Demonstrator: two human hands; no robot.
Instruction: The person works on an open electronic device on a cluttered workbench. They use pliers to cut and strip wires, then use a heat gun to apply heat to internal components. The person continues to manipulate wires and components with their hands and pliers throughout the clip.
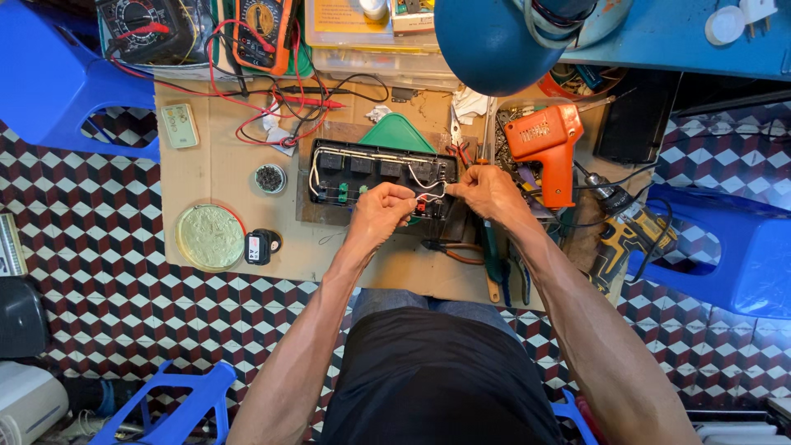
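A black circuit board (362, 169) with relays and white wiring lies on a brown board on the low cardboard-covered table (210, 169). My left hand (381, 212) pinches a thin white wire (428, 198) at the board's near edge. My right hand (486, 191) grips the same wire bundle at the board's right end. The two hands are close together, fingertips almost meeting over a small red part.
An orange glue gun (548, 144) lies to the right, pliers (453, 250) and a screwdriver near the front edge. A round yellow-green tin (209, 236), small black block (262, 245), multimeters (262, 29) with red leads, blue lamp shade (490, 41) and blue stools (733, 255) surround the table.
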